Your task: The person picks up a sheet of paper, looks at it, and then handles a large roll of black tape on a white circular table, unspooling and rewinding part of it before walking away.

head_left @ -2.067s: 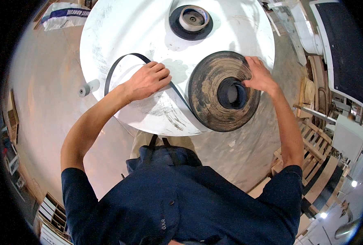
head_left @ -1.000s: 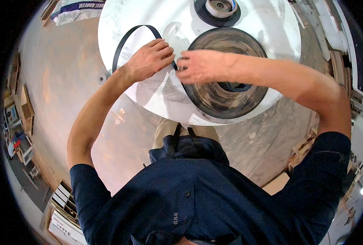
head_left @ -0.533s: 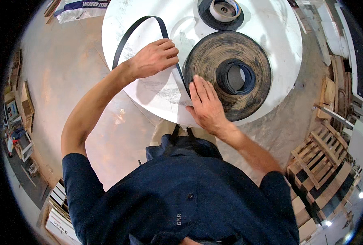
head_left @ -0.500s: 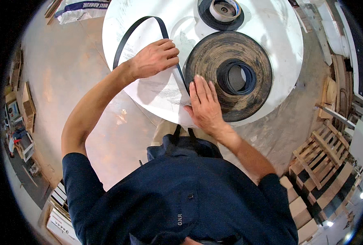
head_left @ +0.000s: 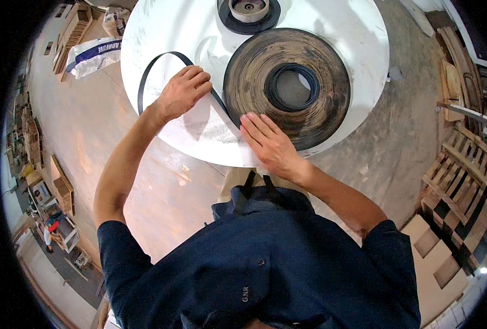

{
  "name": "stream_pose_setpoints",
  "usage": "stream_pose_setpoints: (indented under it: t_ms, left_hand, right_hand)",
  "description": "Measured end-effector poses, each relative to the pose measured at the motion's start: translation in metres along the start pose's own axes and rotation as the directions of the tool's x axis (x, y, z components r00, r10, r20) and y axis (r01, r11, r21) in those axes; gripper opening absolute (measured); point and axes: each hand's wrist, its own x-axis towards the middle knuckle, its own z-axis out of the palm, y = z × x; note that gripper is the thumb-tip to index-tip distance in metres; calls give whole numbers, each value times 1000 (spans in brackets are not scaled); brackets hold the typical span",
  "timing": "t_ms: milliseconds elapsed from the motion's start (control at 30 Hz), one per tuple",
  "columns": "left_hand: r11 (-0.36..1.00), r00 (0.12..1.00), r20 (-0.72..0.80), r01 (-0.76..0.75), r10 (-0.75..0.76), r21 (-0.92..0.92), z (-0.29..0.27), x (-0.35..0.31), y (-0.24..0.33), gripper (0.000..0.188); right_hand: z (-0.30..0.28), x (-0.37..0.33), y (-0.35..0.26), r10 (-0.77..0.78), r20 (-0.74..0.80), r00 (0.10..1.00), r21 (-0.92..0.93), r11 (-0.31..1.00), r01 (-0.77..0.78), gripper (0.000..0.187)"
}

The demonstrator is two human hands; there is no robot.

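Black strip [head_left: 217, 100] runs under the curled fingers of the left hand [head_left: 184, 94] — pinched there, by the look, though the thumb is hidden. It arches into a loop to that hand's left, and on its right slants down to the coil [head_left: 249, 82], where the right hand [head_left: 273, 143] lies, fingers together, along the near left edge. I'd judge the strip light and springy, best gripped close to the coil; the coil itself seems heavy, its windings apt to slip — steady it at the rim. Under both hands spreads a white round table [head_left: 358, 49]; beyond them sits a smaller roll [head_left: 249, 18].
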Motion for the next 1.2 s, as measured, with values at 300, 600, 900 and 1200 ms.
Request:
stream_pose_setpoints:
  t_ms: [300, 600, 900, 1200]
  left_hand:
    - [997, 997, 2, 76, -76, -28, 0, -7, 7, 19]
    - [987, 993, -47, 106, -112, -121, -1, -9, 18, 18]
    - [976, 993, -89, 55, -76, -212, -1, -6, 11, 21]
    - [963, 995, -60, 61, -79, -264, -10, -22, -3, 19]
  right_hand:
    - [-17, -52, 36, -253, -21, 967, 105, 961, 254, 41]
    - [-57, -63, 87, 408, -317, 856, 157, 913, -377, 38]
    - [-64, 37, 229, 760, -105, 641, 346, 632, -693, 27]
    - [-55, 92, 203, 531, -56, 845, 341, 806, -484, 25]
